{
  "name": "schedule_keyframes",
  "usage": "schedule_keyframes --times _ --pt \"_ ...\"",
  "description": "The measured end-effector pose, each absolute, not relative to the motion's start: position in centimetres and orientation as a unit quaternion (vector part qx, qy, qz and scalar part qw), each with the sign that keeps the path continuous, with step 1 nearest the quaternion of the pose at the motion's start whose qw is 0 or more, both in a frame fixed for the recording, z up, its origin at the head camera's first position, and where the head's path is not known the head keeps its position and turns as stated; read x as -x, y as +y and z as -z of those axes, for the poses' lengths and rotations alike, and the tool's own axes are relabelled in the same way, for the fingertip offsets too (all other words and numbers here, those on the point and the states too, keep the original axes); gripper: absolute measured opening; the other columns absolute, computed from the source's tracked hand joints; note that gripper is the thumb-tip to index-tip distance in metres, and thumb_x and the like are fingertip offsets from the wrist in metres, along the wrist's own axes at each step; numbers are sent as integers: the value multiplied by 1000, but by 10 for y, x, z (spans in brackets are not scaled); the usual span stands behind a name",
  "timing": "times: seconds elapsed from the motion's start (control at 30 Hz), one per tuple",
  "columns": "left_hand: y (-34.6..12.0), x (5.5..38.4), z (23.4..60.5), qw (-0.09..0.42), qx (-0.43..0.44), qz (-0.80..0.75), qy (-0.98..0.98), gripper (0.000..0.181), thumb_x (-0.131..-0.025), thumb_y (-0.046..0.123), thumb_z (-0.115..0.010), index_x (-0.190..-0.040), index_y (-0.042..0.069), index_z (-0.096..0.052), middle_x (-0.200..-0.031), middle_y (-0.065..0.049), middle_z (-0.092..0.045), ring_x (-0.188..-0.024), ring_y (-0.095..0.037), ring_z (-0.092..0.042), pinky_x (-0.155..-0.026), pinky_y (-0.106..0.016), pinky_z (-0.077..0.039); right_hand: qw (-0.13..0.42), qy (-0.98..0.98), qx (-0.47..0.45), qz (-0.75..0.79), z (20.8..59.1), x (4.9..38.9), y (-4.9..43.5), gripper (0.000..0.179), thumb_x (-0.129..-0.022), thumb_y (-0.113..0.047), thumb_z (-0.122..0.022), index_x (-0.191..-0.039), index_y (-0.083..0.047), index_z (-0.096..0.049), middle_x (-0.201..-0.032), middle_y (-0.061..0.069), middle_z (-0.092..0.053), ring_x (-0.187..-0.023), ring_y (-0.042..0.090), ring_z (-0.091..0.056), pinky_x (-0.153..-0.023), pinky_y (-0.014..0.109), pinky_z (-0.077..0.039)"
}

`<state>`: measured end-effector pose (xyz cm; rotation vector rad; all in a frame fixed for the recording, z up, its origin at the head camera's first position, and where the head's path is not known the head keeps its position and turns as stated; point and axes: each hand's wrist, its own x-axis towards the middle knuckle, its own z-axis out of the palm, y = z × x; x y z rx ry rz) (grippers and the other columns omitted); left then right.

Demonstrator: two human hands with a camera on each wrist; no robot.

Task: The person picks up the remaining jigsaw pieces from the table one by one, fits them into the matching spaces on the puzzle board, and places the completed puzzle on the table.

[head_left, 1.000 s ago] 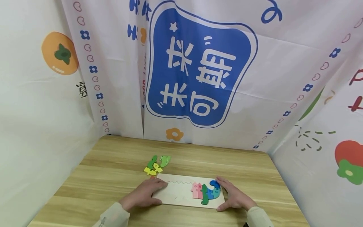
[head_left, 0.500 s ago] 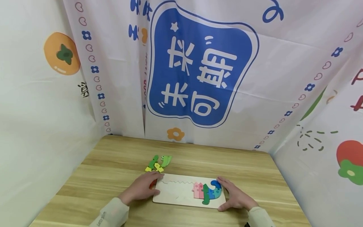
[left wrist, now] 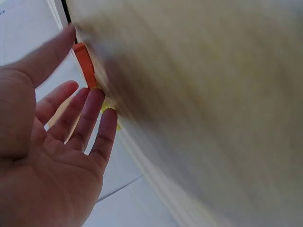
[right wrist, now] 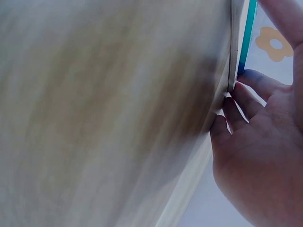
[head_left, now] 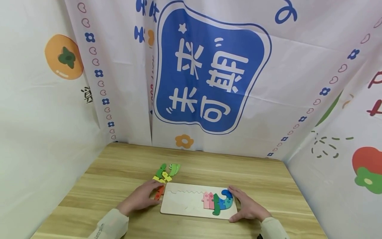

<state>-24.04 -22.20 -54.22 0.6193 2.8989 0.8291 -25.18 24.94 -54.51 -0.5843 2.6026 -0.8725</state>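
Both hands were held low at opposite ends of a pale board (head_left: 182, 207), fingers mostly extended, with no firm grip to be seen. By the left hand (head_left: 139, 199) an orange piece (head_left: 159, 193) was loosely framed, thumb to one side and fingers to the other; whether it was touched could not be told. By the right hand (head_left: 248, 206) the board's right end was spanned, its edge touched by the fingertips.

The orange piece was laid on the table just beside the board's left end. It could be judged light and stiff, probably painted wood, best pinched by its side edges since the smooth face might slip; little fragility was suggested, except perhaps at narrow tabs. The board, seemingly thin and rigid, would be best steadied by its rim.

On the board's right half, pink pieces (head_left: 208, 201), a dark green piece (head_left: 216, 206) and blue pieces (head_left: 221, 203) were joined together. Beyond the left hand, yellow pieces (head_left: 166, 176) and loose green pieces (head_left: 161, 170) were clustered.

The table (head_left: 238, 166) was wood-grained, and it was enclosed by white cloth (head_left: 292, 73) printed with a large blue panel (head_left: 185, 109), fruit and flowers.
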Motion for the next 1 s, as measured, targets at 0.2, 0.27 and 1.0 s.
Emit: schedule_keyframes --times 0.2,0.27,1.0 --pt "-220 240 541 14 -219 -273 936 54 -88 15 -83 -138 8 -64 -114 -4 -63 -96 -16 -59 -83 -39 -55 164 915 207 306 544 252 251 122 -65 -38 -99 -161 -1 -32 -169 24 -24 -152 55 -21 -118 75 -24" --pt "-220 239 540 9 -223 -276 935 53 -88 9 -81 -138 6 -64 -110 -3 -64 -91 -14 -56 -78 -34 -52 165 914 205 308 545 253 251 123 -65 -38 -99 -161 -1 -32 -169 23 -24 -152 55 -21 -118 75 -24" --pt "-228 230 527 -33 -165 -428 888 28 -98 6 -69 -126 5 -70 -123 -12 -71 -106 -25 -68 -84 -27 -58 172 914 196 311 547 253 249 123 -65 -42 -98 -162 -5 -32 -169 21 -24 -152 54 -22 -118 75 -24"
